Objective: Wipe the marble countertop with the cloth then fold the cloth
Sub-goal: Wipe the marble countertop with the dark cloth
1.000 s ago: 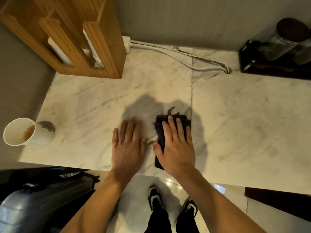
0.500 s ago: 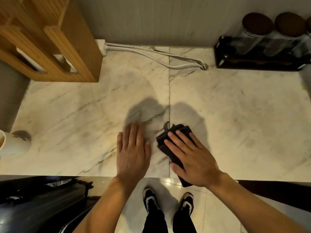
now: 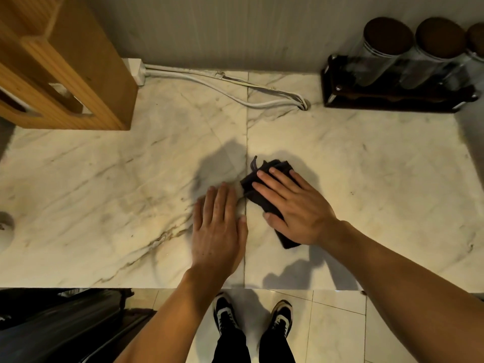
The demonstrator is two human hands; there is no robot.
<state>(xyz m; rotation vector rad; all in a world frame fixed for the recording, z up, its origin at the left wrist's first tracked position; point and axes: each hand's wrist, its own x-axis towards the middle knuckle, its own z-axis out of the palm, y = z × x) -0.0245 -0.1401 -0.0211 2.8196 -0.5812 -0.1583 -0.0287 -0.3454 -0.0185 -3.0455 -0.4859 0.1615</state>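
A small dark cloth (image 3: 255,191), folded into a narrow bundle, lies on the white marble countertop (image 3: 379,174) just right of the slab seam. My right hand (image 3: 293,208) lies flat on top of it, fingers spread and pointing up-left, pressing it down; most of the cloth is hidden under the palm. My left hand (image 3: 218,226) rests flat on the bare marble just left of the seam, fingers together, holding nothing.
A wooden rack (image 3: 65,66) stands at the back left. White cables (image 3: 222,90) run along the wall. A dark stand with glass jars (image 3: 403,74) sits at the back right. A white cup (image 3: 4,231) shows at the left edge. The counter's front edge (image 3: 157,287) is near my wrists.
My right hand has slid the cloth rightwards across the seam and turned it diagonal. My left hand stays flat on the marble. The view has shifted right, so the cup is nearly out of frame.
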